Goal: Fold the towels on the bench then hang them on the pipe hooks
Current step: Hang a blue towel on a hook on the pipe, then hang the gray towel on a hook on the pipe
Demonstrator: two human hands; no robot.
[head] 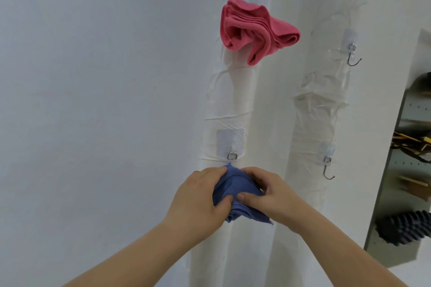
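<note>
Hands, left hand [198,196] and right hand [268,196], pinch a blue towel [235,191] under the hook [232,155], lower centre; pink towel [254,30] hangs above.

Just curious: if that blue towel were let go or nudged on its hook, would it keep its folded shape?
Probably not. The blue towel bunches and creases between the left hand and right hand, so it looks floppy. The pink towel droops in loose folds, so expect sagging. It seems light.

White wall [93,77], grey shelving [401,147] right
</note>
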